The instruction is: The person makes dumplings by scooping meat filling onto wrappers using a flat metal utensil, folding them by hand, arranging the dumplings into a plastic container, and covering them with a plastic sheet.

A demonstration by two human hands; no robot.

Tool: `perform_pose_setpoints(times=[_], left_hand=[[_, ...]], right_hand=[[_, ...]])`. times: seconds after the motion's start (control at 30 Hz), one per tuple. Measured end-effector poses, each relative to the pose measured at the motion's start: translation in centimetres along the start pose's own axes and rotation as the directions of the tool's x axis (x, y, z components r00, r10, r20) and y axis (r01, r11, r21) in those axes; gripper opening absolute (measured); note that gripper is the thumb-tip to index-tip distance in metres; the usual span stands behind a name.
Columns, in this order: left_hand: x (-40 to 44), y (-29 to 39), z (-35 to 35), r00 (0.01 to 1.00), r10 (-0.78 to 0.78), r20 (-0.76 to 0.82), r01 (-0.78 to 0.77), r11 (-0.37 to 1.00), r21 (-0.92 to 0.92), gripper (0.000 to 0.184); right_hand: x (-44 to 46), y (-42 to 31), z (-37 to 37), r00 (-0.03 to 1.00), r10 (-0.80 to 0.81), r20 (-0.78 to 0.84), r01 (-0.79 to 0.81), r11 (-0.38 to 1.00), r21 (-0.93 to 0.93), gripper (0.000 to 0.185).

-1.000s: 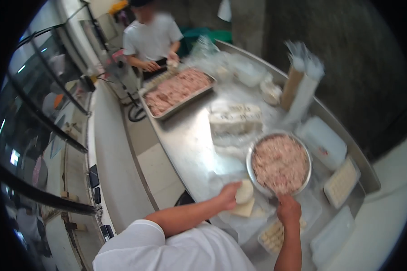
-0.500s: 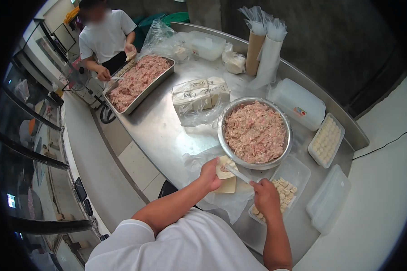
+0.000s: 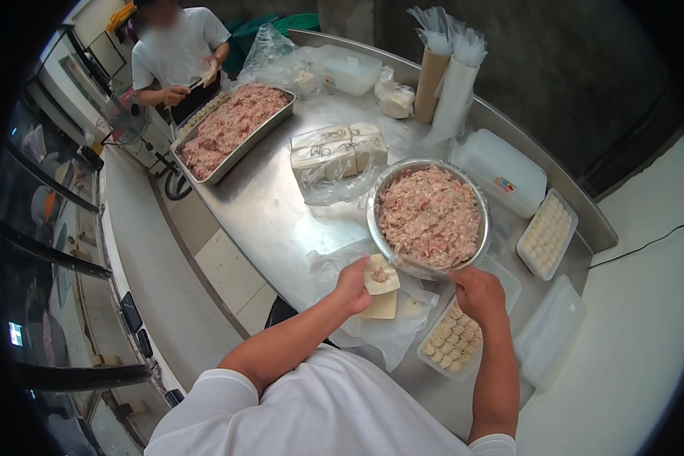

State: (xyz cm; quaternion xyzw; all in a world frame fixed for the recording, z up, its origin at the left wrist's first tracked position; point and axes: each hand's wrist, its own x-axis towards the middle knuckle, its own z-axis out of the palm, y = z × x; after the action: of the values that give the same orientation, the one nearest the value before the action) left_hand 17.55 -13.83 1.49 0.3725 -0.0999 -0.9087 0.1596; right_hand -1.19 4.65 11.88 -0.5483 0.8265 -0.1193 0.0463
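My left hand point(image 3: 351, 287) holds a square wrapper point(image 3: 381, 274) with a small dab of minced meat on it. Under it, a stack of wrappers point(image 3: 381, 305) lies on a plastic sheet point(image 3: 397, 338). My right hand point(image 3: 479, 292) is closed round a spreading tool point(image 3: 423, 268) at the near rim of a round metal bowl point(image 3: 488, 235). Minced meat point(image 3: 429, 216) fills this bowl. Just below my right hand stands a plastic container point(image 3: 424, 357) with rows of filled dumplings point(image 3: 452, 338).
A co-worker point(image 3: 176, 61) stands at the far left beside a tray of minced meat point(image 3: 235, 131). Wrapped packs point(image 3: 337, 153) lie mid-table. On the right are a closed box point(image 3: 501, 171), a filled container point(image 3: 547, 234) and lids point(image 3: 551, 332). Plastic-bag rolls point(image 3: 454, 99) stand behind.
My right hand has moved from the wrapper up to the bowl's rim with the tool. A dab of meat now shows on the wrapper. The co-worker's hands have shifted.
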Motion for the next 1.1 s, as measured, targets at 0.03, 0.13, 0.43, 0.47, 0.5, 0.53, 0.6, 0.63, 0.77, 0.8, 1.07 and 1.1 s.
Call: perform_pose_setpoints(times=[0.03, 0.13, 0.43, 0.47, 0.5, 0.53, 0.6, 0.63, 0.77, 0.8, 1.07, 1.1], left_hand=[[0.0, -0.1, 0.0, 0.999, -0.008, 0.034, 0.008, 1.0, 0.013, 0.041], [-0.2, -0.5, 0.1, 1.0, -0.028, 0.001, 0.028, 1.0, 0.006, 0.042], [-2.3, 0.7, -1.7, 0.998, -0.056, 0.022, 0.057, 0.998, -0.037, 0.046], [-2.6, 1.0, -2.0, 1.0, -0.022, 0.009, 0.023, 0.999, -0.04, 0.046], [-2.5, 1.1, -2.3, 0.997, 0.076, 0.027, -0.075, 0.996, -0.041, 0.043], [-2.3, 1.6, -2.5, 0.981, 0.187, 0.044, -0.185, 0.982, -0.045, 0.041], [-1.8, 2.5, -2.9, 0.958, 0.286, 0.01, -0.286, 0.958, -0.009, 0.038], [-2.6, 3.1, -2.3, 0.955, 0.294, 0.041, -0.293, 0.956, -0.028, 0.038], [-5.4, 3.5, -2.1, 0.954, 0.245, 0.174, -0.235, 0.969, -0.077, 0.038], [-5.8, 3.7, -2.3, 0.949, 0.267, 0.168, -0.256, 0.963, -0.088, 0.038], [-7.1, 4.8, -6.3, 0.876, 0.48, -0.038, -0.476, 0.853, -0.212, 0.04], [-7.4, 5.0, -6.3, 0.873, 0.486, -0.043, -0.483, 0.848, -0.217, 0.04]], right_hand=[[-0.7, 0.5, 0.6, 0.999, -0.039, -0.032, 0.041, 0.995, 0.089, 0.028], [-2.5, -0.4, 2.2, 0.995, -0.068, -0.078, 0.085, 0.968, 0.236, 0.027], [-5.6, -5.2, 6.8, 0.993, 0.011, -0.119, 0.025, 0.954, 0.299, 0.024], [-5.8, -5.2, 6.5, 0.993, 0.043, -0.106, -0.011, 0.958, 0.285, 0.025], [-5.4, -5.6, 6.4, 0.993, 0.053, -0.102, -0.023, 0.96, 0.278, 0.026], [-5.2, -6.2, 6.1, 0.986, 0.048, -0.161, 0.003, 0.952, 0.306, 0.027], [-5.0, -7.7, 5.3, 0.975, 0.039, -0.22, 0.051, 0.92, 0.388, 0.03], [-4.6, -8.4, 5.2, 0.974, 0.047, -0.221, 0.056, 0.898, 0.437, 0.031], [-3.2, -10.0, 6.7, 0.978, -0.06, -0.2, 0.135, 0.913, 0.386, 0.029], [-2.8, -10.2, 7.1, 0.976, -0.084, -0.201, 0.157, 0.909, 0.387, 0.029], [-1.6, -11.7, 6.6, 0.976, -0.169, -0.135, 0.21, 0.89, 0.404, 0.026], [-1.5, -11.8, 6.4, 0.975, -0.179, -0.133, 0.218, 0.888, 0.404, 0.026]])
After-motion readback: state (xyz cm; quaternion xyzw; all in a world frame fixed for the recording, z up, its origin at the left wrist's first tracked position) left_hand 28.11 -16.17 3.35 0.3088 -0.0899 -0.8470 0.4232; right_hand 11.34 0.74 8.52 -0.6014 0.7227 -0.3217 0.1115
